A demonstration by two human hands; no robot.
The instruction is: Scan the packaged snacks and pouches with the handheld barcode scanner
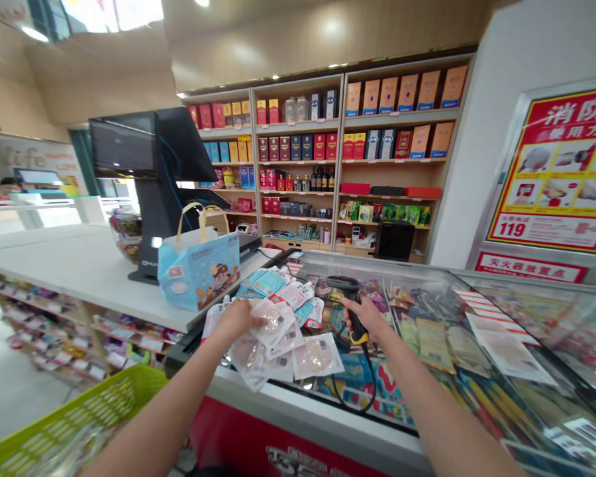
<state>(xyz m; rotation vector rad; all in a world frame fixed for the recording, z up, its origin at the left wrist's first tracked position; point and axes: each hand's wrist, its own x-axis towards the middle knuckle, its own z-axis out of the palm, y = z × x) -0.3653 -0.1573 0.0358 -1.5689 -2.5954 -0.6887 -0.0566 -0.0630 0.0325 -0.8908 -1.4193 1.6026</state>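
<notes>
My right hand [369,317] is wrapped round the handle of a black-and-yellow barcode scanner [346,283], its head up and its cord looping down over the glass. With closed fingers my left hand [239,319] grips the edge of a clear, pale plastic packet [274,322]. Several similar packets lie under and beside it, among them a flat packet [318,356] with a barcode near the scanner. Just behind my left hand, blue-and-white pouches [267,282] are heaped on the freezer's glass top. What is inside the clear packets I cannot make out.
A blue paper bag [198,268] with handles stands on the white counter [74,258], in front of a black checkout screen [124,147]. A green basket [79,414] is at the lower left. The glass-topped freezer [427,331] stretches right. Shelves [298,126] of boxed goods stand behind.
</notes>
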